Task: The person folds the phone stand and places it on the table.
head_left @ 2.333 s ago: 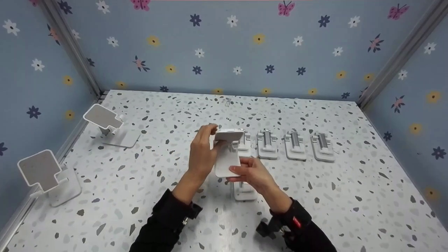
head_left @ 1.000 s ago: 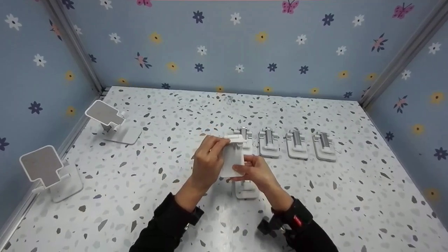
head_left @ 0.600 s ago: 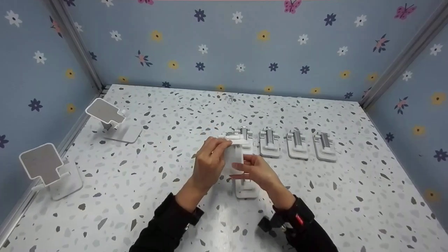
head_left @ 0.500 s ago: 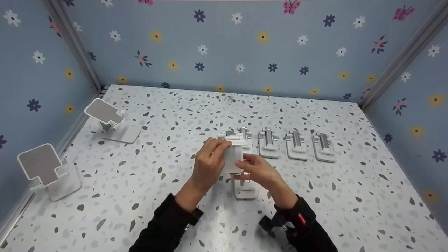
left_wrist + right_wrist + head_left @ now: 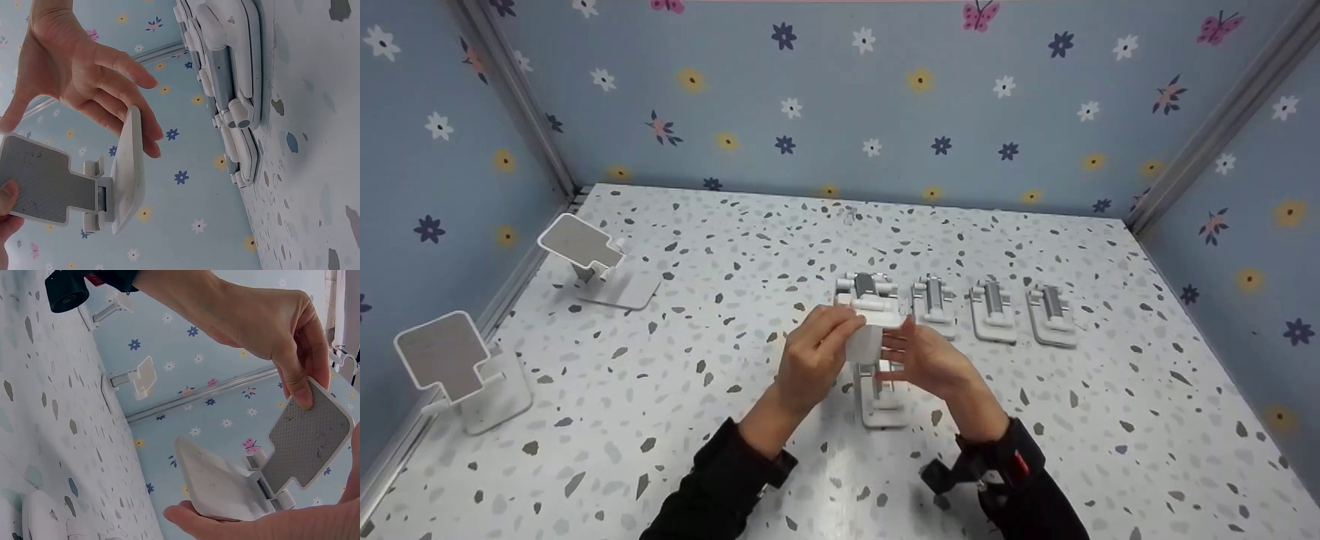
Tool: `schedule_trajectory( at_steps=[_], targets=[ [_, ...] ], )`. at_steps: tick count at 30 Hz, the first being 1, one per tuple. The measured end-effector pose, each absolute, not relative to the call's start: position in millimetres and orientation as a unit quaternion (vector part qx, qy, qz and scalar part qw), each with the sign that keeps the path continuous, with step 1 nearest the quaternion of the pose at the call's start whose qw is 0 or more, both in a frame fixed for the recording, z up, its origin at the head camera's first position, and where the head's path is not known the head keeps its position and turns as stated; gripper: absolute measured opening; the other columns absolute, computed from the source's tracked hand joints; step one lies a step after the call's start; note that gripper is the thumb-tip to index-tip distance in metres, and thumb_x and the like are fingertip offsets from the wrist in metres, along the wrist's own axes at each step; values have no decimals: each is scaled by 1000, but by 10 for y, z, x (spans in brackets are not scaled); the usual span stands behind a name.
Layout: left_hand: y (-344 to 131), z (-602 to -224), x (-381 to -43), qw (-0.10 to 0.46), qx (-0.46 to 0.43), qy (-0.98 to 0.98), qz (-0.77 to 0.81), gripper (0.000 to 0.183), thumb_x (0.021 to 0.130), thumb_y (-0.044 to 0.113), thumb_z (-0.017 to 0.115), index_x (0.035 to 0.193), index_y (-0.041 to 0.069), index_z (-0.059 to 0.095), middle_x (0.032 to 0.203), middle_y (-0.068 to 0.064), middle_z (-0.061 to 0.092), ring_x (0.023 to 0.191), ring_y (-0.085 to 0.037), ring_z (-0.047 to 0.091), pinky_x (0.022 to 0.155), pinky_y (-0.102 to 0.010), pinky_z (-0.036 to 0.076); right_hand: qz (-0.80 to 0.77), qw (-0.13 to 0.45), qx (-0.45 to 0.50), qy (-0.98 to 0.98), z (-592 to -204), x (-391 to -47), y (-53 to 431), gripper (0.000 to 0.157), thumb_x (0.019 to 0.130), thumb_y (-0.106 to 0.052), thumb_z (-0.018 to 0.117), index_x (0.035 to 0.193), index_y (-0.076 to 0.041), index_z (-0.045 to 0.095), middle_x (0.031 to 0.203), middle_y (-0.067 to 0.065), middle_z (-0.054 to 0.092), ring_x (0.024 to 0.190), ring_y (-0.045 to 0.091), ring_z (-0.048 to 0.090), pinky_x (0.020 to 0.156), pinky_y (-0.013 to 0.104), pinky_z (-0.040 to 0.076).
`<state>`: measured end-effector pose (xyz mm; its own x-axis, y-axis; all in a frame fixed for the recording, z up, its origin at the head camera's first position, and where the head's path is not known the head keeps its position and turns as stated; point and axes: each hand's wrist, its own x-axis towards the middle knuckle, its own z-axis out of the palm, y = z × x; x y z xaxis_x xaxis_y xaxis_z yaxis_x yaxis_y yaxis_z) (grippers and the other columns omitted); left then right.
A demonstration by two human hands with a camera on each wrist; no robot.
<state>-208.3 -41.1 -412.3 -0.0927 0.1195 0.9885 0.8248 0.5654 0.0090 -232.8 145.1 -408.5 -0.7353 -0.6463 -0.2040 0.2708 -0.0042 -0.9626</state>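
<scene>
Pinching stand (image 5: 871, 330) plate: left hand (image 5: 816, 358) grip | right hand (image 5: 928, 361) spread, seemingly supporting base underneath

A folded stand (image 5: 883, 390) lies right under the two hands and a row of four folded stands (image 5: 960, 307) blocks the far side, while two opened stands (image 5: 585, 259) crowd the left wall, leaving bare tabletop (image 5: 1110, 435) to the right and near left.
</scene>
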Motion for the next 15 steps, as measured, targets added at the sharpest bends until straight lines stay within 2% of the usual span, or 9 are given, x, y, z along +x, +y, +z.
schedule_trajectory(
  at_steps=[3, 5, 8, 11, 12, 13, 15],
  targets=[
    [-405, -4123, -2085, 573, -359, -670, -307, 26, 98, -3, 48, 85, -7, 71, 83, -14, 65, 77, -24, 65, 72, -24, 58, -701, 328, -134, 619, -4067, -2328, 1452, 135, 65, -78, 65, 145, 19, 16, 151, 39, 23, 133, 34, 45, 116, 48, 34],
    [-400, -4129, -2090, 566, -360, -672, -314, 22, 97, -3, 51, 87, -7, 71, 84, -14, 66, 78, -23, 65, 73, -24, 58, -709, 324, -123, 614, -4059, -2331, 1451, 131, 68, -75, 69, 144, 18, 16, 149, 38, 26, 132, 33, 45, 114, 39, 36],
    [-387, -4126, -2092, 539, -349, -683, -349, 7, 88, -6, 66, 93, -7, 70, 89, -14, 66, 82, -24, 66, 76, -24, 58, -726, 314, -109, 601, -4039, -2329, 1452, 118, 72, -70, 72, 140, 14, 25, 137, 26, 45, 120, 24, 52, 103, 29, 42],
    [-377, -4117, -2083, 479, -305, -709, -417, 33, 77, 0, 78, 107, -9, 67, 102, -18, 68, 95, -28, 67, 88, -30, 57, -747, 301, -113, 582, -4020, -2321, 1467, 93, 76, -62, 74, 130, 5, 40, 116, 9, 58, 104, 14, 58, 94, 25, 47],
    [-376, -4110, -2076, 450, -280, -722, -445, 41, 77, 5, 79, 113, -9, 65, 108, -19, 67, 101, -30, 66, 93, -34, 56, -755, 296, -115, 574, -4011, -2315, 1474, 85, 76, -60, 75, 126, 1, 44, 110, 5, 60, 100, 13, 59, 91, 24, 48],
    [-378, -4106, -2068, 416, -251, -735, -473, 49, 79, 14, 79, 118, -10, 62, 114, -21, 66, 108, -32, 65, 97, -38, 53, -761, 293, -119, 566, -4005, -2310, 1483, 77, 77, -58, 75, 122, -2, 47, 107, 3, 62, 98, 12, 60, 90, 24, 49],
    [-387, -4087, -2049, 335, -184, -763, -522, 70, 85, 42, 73, 128, -9, 56, 126, -23, 62, 119, -35, 59, 104, -46, 48, -769, 287, -126, 557, -3992, -2301, 1501, 67, 78, -54, 76, 117, -6, 50, 104, 1, 63, 97, 12, 61, 88, 24, 50]
  ],
)
